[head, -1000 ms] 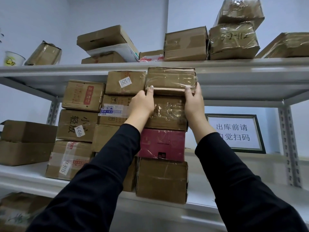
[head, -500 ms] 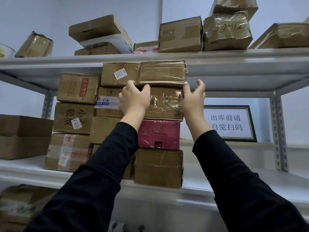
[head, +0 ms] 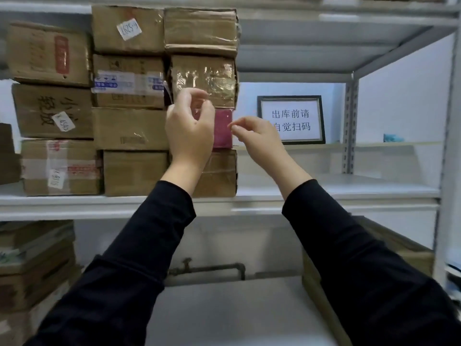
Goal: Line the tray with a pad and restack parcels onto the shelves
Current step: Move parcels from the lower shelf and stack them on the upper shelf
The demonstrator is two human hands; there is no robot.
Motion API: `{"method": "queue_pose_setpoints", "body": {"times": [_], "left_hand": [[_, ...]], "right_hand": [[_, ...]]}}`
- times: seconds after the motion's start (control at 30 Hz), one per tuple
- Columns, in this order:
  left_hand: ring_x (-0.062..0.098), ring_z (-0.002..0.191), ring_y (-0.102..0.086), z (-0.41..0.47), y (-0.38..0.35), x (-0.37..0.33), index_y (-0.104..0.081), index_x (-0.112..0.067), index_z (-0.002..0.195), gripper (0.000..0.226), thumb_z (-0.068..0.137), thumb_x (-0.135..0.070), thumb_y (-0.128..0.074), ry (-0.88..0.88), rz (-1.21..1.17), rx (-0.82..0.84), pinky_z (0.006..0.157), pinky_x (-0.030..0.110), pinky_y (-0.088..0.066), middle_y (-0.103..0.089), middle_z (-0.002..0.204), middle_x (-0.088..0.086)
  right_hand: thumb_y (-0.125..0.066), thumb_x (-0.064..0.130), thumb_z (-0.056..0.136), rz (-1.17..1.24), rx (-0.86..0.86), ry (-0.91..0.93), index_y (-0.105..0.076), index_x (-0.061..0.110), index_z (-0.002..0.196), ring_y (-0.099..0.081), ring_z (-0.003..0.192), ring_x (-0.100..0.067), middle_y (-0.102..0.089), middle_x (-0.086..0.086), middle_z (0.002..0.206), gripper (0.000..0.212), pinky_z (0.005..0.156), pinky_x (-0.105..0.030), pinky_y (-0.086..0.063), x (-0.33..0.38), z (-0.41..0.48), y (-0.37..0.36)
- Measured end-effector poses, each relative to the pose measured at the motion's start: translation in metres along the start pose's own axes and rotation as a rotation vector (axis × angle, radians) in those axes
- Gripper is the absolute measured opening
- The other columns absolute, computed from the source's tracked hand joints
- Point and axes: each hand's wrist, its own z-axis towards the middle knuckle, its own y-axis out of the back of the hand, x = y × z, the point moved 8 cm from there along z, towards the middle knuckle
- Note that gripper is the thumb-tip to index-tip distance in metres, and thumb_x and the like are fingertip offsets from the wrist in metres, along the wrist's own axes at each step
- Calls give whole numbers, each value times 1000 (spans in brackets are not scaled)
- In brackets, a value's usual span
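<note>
A column of parcels stands on the middle shelf (head: 324,192). From the top it holds a taped brown parcel (head: 200,28), a shiny taped parcel (head: 204,78), a red parcel (head: 223,128) and a brown box (head: 220,174). My left hand (head: 189,132) hovers in front of the red parcel, fingers loosely curled, holding nothing. Just to the right of the column is my right hand (head: 255,138), also loosely curled and holding nothing. More brown parcels (head: 128,83) are stacked to the left. No tray or pad is in view.
A framed sign (head: 290,119) leans at the back of the shelf, right of the parcels. A grey upright (head: 350,126) stands further right. Below, boxes (head: 35,260) fill the left, another box (head: 411,257) sits right, and a pipe (head: 207,268) runs along the wall.
Both hands have let go of the top taped parcel and dropped to the height of the red one. The view has tilted down, so the top shelf is out of sight.
</note>
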Motion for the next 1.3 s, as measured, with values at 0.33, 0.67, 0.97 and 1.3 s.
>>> {"method": "queue_pose_setpoints", "body": {"times": [0.33, 0.67, 0.97, 1.3], "left_hand": [[12, 59, -56, -108, -24, 54, -54, -23, 75, 23, 89, -7, -45, 542, -229, 111, 60, 22, -46, -59, 61, 1], [13, 53, -47, -256, -130, 71, -56, -15, 69, 20, 86, -8, -49, 1165, -308, 358, 46, 20, -31, -59, 62, 2], [11, 64, -40, -341, -248, 52, -55, -11, 94, 11, 93, -20, -50, 1477, -234, 516, 66, 27, -36, -48, 78, 0], [14, 72, -51, -417, -311, 44, -50, -17, 102, 30, 95, -46, -49, 1701, -189, 647, 79, 37, -46, -50, 74, 3]], "right_hand": [[-58, 19, 91, -103, 4, -267, -67, 13, 86, -60, 84, -19, -65, -2, 84, 13, 74, -29, -47, -85, -100, 34], [-55, 15, 89, -141, -117, -519, -69, 5, 81, -59, 78, -17, -63, 3, 74, 20, 74, -32, -49, -181, -164, 119], [-49, 20, 93, -260, -38, -643, -68, 11, 101, -61, 101, -21, -67, -2, 102, 22, 86, -36, -50, -283, -175, 200], [-46, 28, 97, -575, 580, -710, -31, 27, 148, -7, 148, -29, -25, 0, 158, 53, 117, -56, -9, -374, -205, 201]]}}
